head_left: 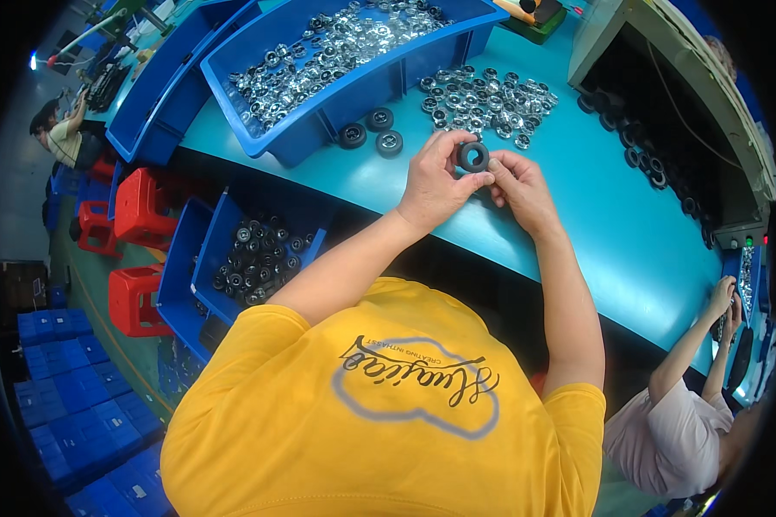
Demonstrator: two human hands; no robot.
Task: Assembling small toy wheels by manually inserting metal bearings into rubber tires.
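Fingers of the left hand (440, 179) and right hand (521, 189) pinch narrowly around a matte black tyre (461, 158), a thick ring with an open centre, held above the smooth, glossy turquoise tabletop (621, 258) at upper centre. Shiny, chrome-like hubs (491, 105) lie loosely piled just beyond. A long blue bin (366, 99), upper centre, holds many similar silvery pieces; three black wheels (389, 143) lie beside it. Left of centre, a lower bin (220, 237) contains heaped dark wheels (254, 258).
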